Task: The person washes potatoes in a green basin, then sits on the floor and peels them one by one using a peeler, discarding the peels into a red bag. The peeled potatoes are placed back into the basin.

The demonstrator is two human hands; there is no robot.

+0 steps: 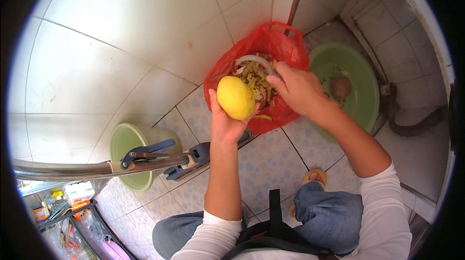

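A peeled yellow potato [236,98] rests in my left hand [229,125], whose fingers cup it from below. Beyond it, my right hand [299,87] pinches a pale, curved tool [257,58], apparently a peeler, whose far end is hard to make out. Both hands are above a red plastic bag [290,47]. Inside the bag lies a heap of peelings and scraps [253,75], partly hidden by the potato.
A green basin [368,89] with a brown unpeeled potato [340,88] stands to the right. At left, a metal-handled mop [152,162] crosses a pale green bucket [127,138]. A tiled wall [109,63] rises behind; a shelf rack [67,218] holds bags and boxes.
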